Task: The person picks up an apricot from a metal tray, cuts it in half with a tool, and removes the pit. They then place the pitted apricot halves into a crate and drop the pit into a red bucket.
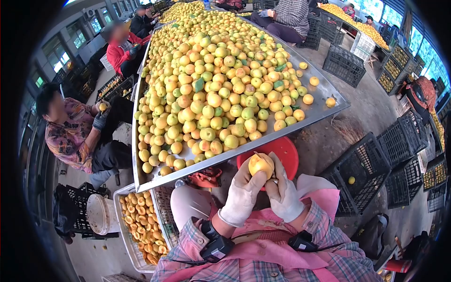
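Observation:
Between my two gloved hands is a yellow-orange apricot point(260, 163), held over my lap near the table's edge. My left hand point(242, 195) has its fingers and thumb wrapped round one side of the fruit. On the other side, my right hand point(283, 193) is closed against it; a small dark glint shows by its fingers, too small to name. Beneath and beyond the hands stands a red basin point(285, 152). A large heap of apricots point(211, 89) covers most of the metal table point(324, 97) before me.
A crate of halved apricots point(141, 225) stands at my left, near a white bucket point(97, 214). Black crates point(357, 171) stand on the right, one with a single fruit inside. Co-workers point(75, 131) sit along the table's left side, and another person point(289, 21) sits beyond it.

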`<control>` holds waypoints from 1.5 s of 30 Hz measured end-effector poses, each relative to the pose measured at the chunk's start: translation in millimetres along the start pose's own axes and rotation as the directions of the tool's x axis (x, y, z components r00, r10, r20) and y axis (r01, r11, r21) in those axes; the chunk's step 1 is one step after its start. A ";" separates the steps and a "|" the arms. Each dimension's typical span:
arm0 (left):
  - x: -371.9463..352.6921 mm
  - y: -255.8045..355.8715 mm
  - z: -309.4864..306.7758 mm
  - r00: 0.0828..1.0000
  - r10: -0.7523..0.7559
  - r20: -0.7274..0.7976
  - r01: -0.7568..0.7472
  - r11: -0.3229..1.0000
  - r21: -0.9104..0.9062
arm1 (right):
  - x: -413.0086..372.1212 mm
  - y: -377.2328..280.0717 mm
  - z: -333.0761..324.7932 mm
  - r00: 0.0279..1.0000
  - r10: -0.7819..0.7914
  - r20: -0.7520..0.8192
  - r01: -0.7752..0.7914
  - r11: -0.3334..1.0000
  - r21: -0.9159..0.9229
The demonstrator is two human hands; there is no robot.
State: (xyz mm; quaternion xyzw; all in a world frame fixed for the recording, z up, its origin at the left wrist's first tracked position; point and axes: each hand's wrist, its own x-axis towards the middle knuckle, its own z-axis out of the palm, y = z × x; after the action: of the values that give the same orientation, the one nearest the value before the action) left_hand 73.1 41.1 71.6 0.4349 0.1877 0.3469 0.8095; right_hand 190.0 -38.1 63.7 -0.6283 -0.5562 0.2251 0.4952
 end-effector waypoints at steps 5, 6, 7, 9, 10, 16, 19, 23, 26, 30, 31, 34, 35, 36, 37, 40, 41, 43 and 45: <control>0.8 17.5 0.1 0.999 0.028 0.046 -0.035 0.984 0.177 | 2.8 -1.8 -10.0 0.996 -0.072 0.059 0.067 0.993 0.092; 1.1 18.5 -1.9 0.998 0.022 0.060 -0.036 0.973 0.229 | 2.3 -1.1 -10.7 0.995 -0.049 0.083 0.042 0.996 0.083; 1.6 19.5 -3.6 0.998 0.022 0.060 -0.035 0.973 0.228 | 1.9 -0.5 -11.4 0.994 -0.025 0.106 0.018 0.997 0.073; 3.5 21.4 -8.0 0.993 0.029 0.115 -0.065 0.945 0.321 | 4.3 0.0 -13.0 0.992 -0.073 0.106 0.065 0.995 0.079; 4.1 23.3 -10.4 0.993 0.028 0.114 -0.064 0.945 0.321 | 5.1 -0.1 -13.8 0.987 -0.123 0.105 0.114 0.990 0.087; 1.6 19.4 -14.2 0.997 -0.016 0.072 -0.026 0.835 0.550 | 5.4 4.8 -15.0 0.986 -0.074 0.151 0.055 0.991 0.125; -3.6 14.0 -5.5 0.999 0.039 0.035 -0.046 0.973 0.224 | 2.2 0.5 -8.9 0.993 -0.110 0.053 0.101 0.985 0.139; -6.6 14.7 -4.2 0.999 0.014 0.036 -0.019 0.991 0.132 | -2.0 -4.0 -4.0 0.997 -0.073 0.026 0.067 0.982 0.179; -6.6 25.1 -4.6 0.995 0.023 0.098 -0.043 0.978 0.206 | 0.9 -1.5 -13.6 0.993 -0.102 0.065 0.085 0.970 0.227; -2.0 38.7 -17.3 0.980 -0.005 0.198 -0.113 0.807 0.580 | 6.5 -3.8 -25.1 0.969 -0.092 0.228 0.057 0.986 0.156; -2.1 38.5 -16.5 0.980 -0.003 0.197 -0.114 0.806 0.580 | 7.5 -4.7 -25.3 0.969 -0.061 0.241 0.031 0.991 0.128; -3.9 33.9 -10.5 0.991 0.013 0.132 -0.065 0.913 0.402 | 4.1 -1.1 -11.9 0.985 -0.138 0.102 0.121 0.980 0.157; -6.3 30.0 -8.6 0.995 0.029 0.091 -0.054 0.955 0.290 | 2.9 -1.3 -9.7 0.985 -0.140 0.105 0.122 0.979 0.160; -8.9 25.6 -7.3 0.998 0.039 0.049 -0.047 0.984 0.172 | 1.4 -1.5 -8.1 0.985 -0.155 0.082 0.142 0.979 0.145; -9.6 18.6 -10.0 0.998 -0.004 0.066 0.003 1.000 0.015 | 0.3 -1.1 -6.7 0.984 -0.170 0.058 0.161 0.979 0.128; -11.2 19.7 -6.1 0.995 -0.062 0.076 0.063 0.998 -0.009 | -3.6 3.7 -4.5 0.987 -0.147 0.065 0.136 0.979 0.154; -11.2 21.8 -3.9 0.995 -0.082 0.063 0.082 0.997 -0.001 | -3.6 4.0 -4.9 0.987 -0.149 0.065 0.137 0.978 0.155; -12.2 19.7 0.8 0.996 -0.070 0.059 0.074 0.994 -0.076 | -3.8 4.9 -7.4 0.988 -0.136 0.080 0.122 0.980 0.154; -12.9 19.5 1.3 0.997 -0.054 0.054 0.061 0.986 -0.152 | -3.1 3.4 -8.0 0.987 -0.144 0.077 0.133 0.983 0.128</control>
State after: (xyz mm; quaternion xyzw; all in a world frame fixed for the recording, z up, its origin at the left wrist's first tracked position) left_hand 57.2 38.3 88.5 0.3741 0.1527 0.3260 0.8547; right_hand 197.4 -43.6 63.2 -0.5463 -0.6046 0.2504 0.5227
